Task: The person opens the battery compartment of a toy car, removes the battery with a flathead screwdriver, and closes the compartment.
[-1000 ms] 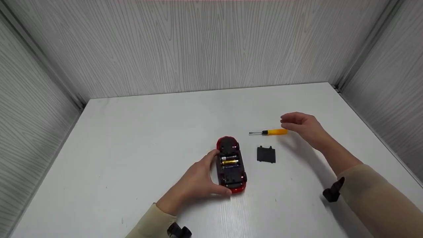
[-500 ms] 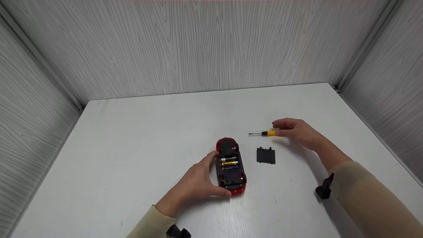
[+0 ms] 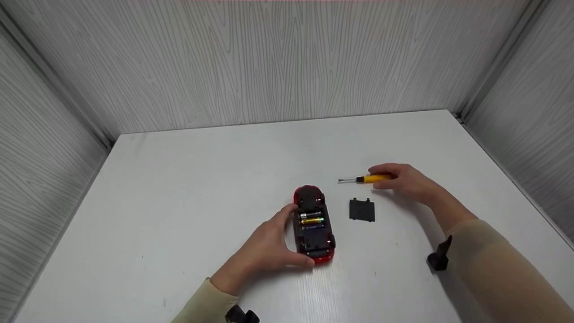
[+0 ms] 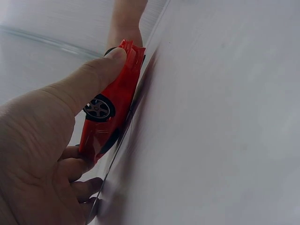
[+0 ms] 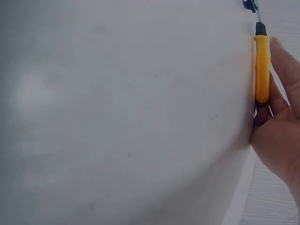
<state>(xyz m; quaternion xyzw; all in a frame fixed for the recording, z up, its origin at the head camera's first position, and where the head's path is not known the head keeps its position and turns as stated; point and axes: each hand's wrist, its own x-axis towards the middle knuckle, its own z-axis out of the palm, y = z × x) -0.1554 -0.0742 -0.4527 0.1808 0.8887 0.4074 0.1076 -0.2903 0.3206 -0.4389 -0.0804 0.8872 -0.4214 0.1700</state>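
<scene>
A red toy car [image 3: 316, 240] lies upside down on the table, its black underside up and several batteries [image 3: 311, 220] showing in the uncovered compartment. My left hand [image 3: 269, 246] holds it by its ends, thumb at the near end and a finger on the far left side. In the left wrist view, the thumb presses the red body [image 4: 124, 89] beside a wheel. My right hand [image 3: 406, 181] is at a yellow-handled screwdriver [image 3: 370, 179], thumb and fingers on either side of the handle. In the right wrist view, the handle [image 5: 262, 70] lies between them, not firmly pinched.
A black battery cover [image 3: 362, 210] with small tabs lies right of the car, nearer me than the screwdriver. The white table [image 3: 202, 188] is bounded by a wood-grain panel [image 3: 278, 63] at the back and panels at both sides.
My right hand has come left and down from above the screwdriver's handle end, and its fingers are now around the handle. The left hand and the toy car have stayed put.
</scene>
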